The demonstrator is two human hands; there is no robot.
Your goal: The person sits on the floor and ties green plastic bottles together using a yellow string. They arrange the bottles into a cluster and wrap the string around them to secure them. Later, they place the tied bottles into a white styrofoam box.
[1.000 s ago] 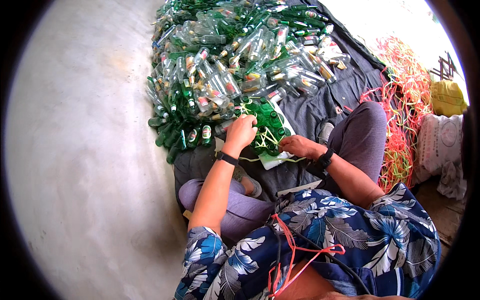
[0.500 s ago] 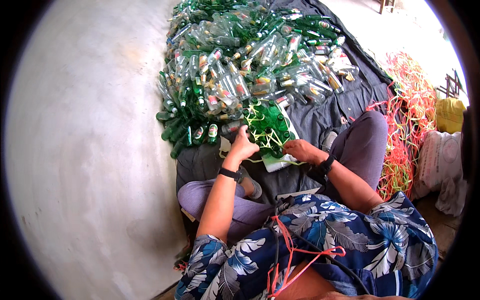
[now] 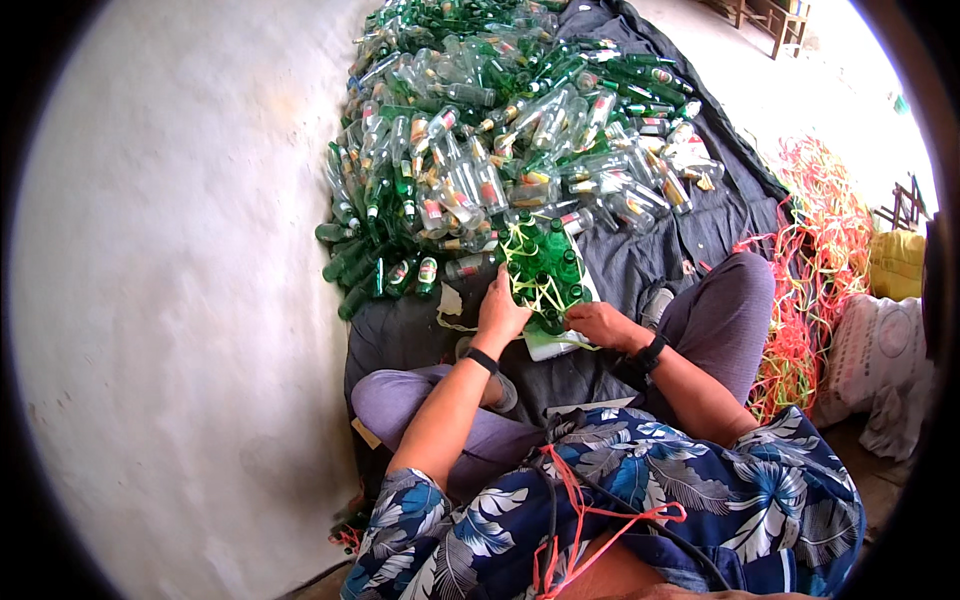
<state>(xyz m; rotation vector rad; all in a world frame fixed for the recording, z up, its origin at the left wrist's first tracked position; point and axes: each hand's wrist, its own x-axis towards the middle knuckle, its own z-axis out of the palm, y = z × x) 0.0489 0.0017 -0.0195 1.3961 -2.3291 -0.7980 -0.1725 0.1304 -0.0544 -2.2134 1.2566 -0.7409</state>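
Several green glass bottles (image 3: 566,268) stand packed upright in front of me, with pale yellow plastic strap (image 3: 541,291) woven around and between their necks. They rest on a white board (image 3: 553,347). My left hand (image 3: 503,312) is closed against the near left side of the bundle, its fingers partly hidden by the bottles. At the near right corner, my right hand (image 3: 603,325) is pinched closed on the strap, whose loose end runs beneath the fingers.
A big heap of loose green and clear bottles (image 3: 470,130) covers the dark sheet (image 3: 690,225) beyond the bundle. Tangled pink, orange and yellow strap (image 3: 815,240) lies at right, beside a white sack (image 3: 872,345) and a yellow sack (image 3: 896,265). A pale wall (image 3: 190,280) bounds the left.
My left hand's fingers now reach farther up along the bundle's left side. The right hand stays at the near right corner with the strap. The whole view has shifted slightly.
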